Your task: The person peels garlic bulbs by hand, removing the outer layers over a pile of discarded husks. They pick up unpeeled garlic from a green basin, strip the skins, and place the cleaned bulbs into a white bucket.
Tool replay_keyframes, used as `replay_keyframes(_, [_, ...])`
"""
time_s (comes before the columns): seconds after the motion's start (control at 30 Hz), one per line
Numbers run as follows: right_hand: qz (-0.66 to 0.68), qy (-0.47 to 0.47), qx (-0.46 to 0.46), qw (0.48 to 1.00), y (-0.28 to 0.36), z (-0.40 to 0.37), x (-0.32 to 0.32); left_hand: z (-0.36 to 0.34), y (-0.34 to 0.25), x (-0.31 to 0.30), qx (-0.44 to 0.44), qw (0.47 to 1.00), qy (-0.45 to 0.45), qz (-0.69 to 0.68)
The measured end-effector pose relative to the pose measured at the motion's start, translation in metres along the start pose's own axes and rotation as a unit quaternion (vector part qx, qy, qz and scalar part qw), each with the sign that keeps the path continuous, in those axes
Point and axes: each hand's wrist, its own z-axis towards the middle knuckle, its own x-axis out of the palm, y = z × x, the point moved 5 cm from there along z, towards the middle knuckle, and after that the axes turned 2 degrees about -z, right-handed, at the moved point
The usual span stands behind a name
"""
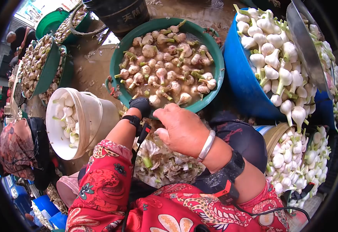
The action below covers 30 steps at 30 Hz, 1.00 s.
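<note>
My left hand [141, 106], in a black glove, is at the near rim of a green tub [115, 63]. Its fingers look bent; what they hold, if anything, is hidden. Close beside it, inside the rim, is a garlic bulb [154, 101]. My bare right hand [184, 127], with a silver bangle at the wrist, has its fingers curled in toward the left hand. I cannot make out anything between its thumb and fingers. Many unpeeled garlic bulbs [161, 73] with cut green stems sit in murky water in the tub. Below my hands lies a heap of garlic skins [169, 168].
At left a tilted white bucket [101, 121] holds peeled garlic. On the right stands a blue tub [236, 77] piled with white bulbs, a metal pan [308, 46] leaning over it. A black bucket [116, 15] is behind. Someone in patterned headwear [16, 149] sits at far left.
</note>
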Motion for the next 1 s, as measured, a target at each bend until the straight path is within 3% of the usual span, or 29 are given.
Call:
replay_keyframes(0.1, [0.012,-0.039,-0.015,0.999,-0.002,0.006,-0.010,-0.020,0.001,-0.015,0.061,0.997,-0.038,-0.027])
replay_keyframes(0.13, [-0.004,-0.047,0.006,0.999,-0.002,0.006,-0.014,-0.032,0.002,-0.025,0.088,0.986,-0.086,-0.109])
replay_keyframes(0.17, [0.021,-0.066,0.026,0.997,-0.005,0.007,-0.016,-0.044,0.008,-0.031,0.129,0.950,-0.106,-0.265])
replay_keyframes(0.2, [0.042,-0.075,0.036,0.996,-0.008,0.009,-0.014,-0.086,-0.002,-0.064,0.095,0.915,-0.115,-0.376])
replay_keyframes(0.27, [0.081,-0.086,0.033,0.992,-0.014,0.015,-0.003,-0.140,-0.014,-0.101,0.124,0.839,-0.089,-0.523])
replay_keyframes(0.3, [0.090,-0.095,0.022,0.991,-0.011,0.015,0.001,-0.168,-0.019,-0.121,0.160,0.833,-0.115,-0.516])
replay_keyframes(0.33, [0.179,-0.060,0.018,0.982,-0.011,0.018,0.011,-0.189,-0.018,-0.129,0.147,0.788,-0.088,-0.592])
replay_keyframes(0.43, [0.460,0.019,-0.005,0.888,0.005,0.023,0.021,-0.229,-0.016,-0.124,0.164,0.588,-0.089,-0.787])
replay_keyframes(0.47, [0.445,-0.013,-0.050,0.894,0.015,0.021,0.015,-0.237,-0.019,-0.123,0.207,0.549,-0.130,-0.799])
replay_keyframes(0.5, [0.443,-0.010,-0.052,0.895,0.019,0.021,0.019,-0.237,-0.021,-0.121,0.207,0.547,-0.134,-0.800])
replay_keyframes(0.57, [0.490,-0.016,-0.053,0.870,0.025,0.022,0.024,-0.234,-0.017,-0.114,0.170,0.494,-0.165,-0.836])
replay_keyframes(0.73, [0.543,-0.064,-0.042,0.836,0.025,0.027,0.031,-0.225,-0.010,-0.117,0.144,0.499,-0.217,-0.827])
replay_keyframes(0.87, [0.566,-0.035,-0.005,0.823,0.025,0.025,0.029,-0.230,-0.006,-0.122,0.138,0.512,-0.203,-0.823])
replay_keyframes(1.0, [0.631,-0.006,0.024,0.775,0.018,0.024,0.029,-0.242,-0.013,-0.130,0.162,0.491,-0.168,-0.839])
